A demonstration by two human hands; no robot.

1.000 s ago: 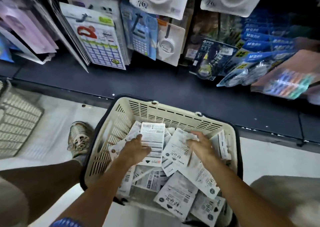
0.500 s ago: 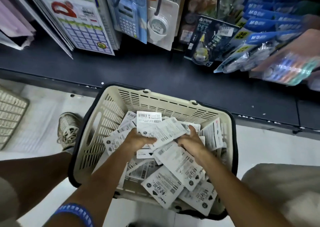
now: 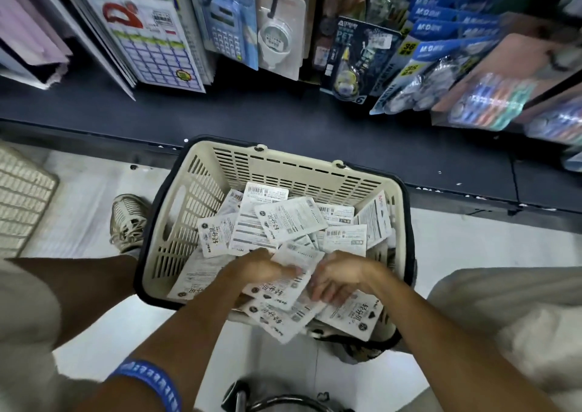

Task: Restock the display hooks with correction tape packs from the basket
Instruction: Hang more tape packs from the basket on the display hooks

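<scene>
A cream plastic basket (image 3: 201, 188) with a dark rim stands on the floor below me, holding several white correction tape packs (image 3: 289, 219) piled loosely. My left hand (image 3: 258, 268) and my right hand (image 3: 341, 274) are both down in the near half of the basket. Together they pinch a stack of packs (image 3: 294, 285) between them; the fingers are blurred. Display hooks with hanging goods (image 3: 230, 24) are on the shelf wall beyond the basket.
A dark shelf ledge (image 3: 283, 118) runs across behind the basket. Calculators, card packs and blue blister packs (image 3: 441, 49) hang above it. A second cream basket (image 3: 22, 200) sits at the left. My shoe (image 3: 129, 222) stands beside the basket.
Both hands have drawn back toward the near side of the basket and closed on a stack of packs. The view has tilted down and nearer.
</scene>
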